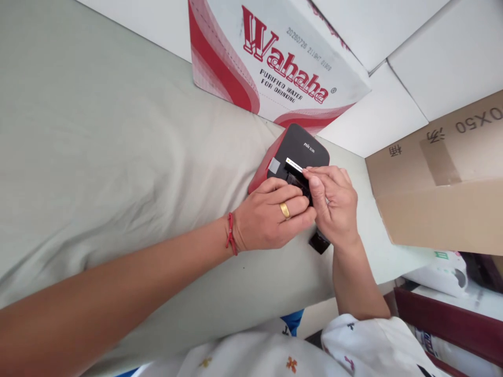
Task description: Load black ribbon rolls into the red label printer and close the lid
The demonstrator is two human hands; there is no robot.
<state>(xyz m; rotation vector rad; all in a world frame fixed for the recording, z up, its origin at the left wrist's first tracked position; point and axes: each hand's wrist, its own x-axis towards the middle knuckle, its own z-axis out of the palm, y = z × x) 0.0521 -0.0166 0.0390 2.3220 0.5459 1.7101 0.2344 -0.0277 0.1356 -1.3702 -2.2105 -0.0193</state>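
A small machine (296,140) with a black top and red sides sits on the cloth-covered surface. A dark opening in its top has a white strip (294,165) with a yellow mark along its far edge. My left hand (273,214), with a ring and a red cord bracelet, lies over the near part of the machine. Its fingers curl into the opening, and the fingertips are hidden. My right hand (336,201) is closed in a pinch at the opening's right side, by the strip's end; what it pinches is unclear. A black flap-like piece (319,242) shows below the hands.
A white and red Wahaha water carton (271,63) stands just behind the machine, against white tiles (451,47). To the right is a brown cardboard box (440,178). A pale cloth (98,157) with wrinkles covers the left side. A dark red shelf edge (444,317) is at lower right.
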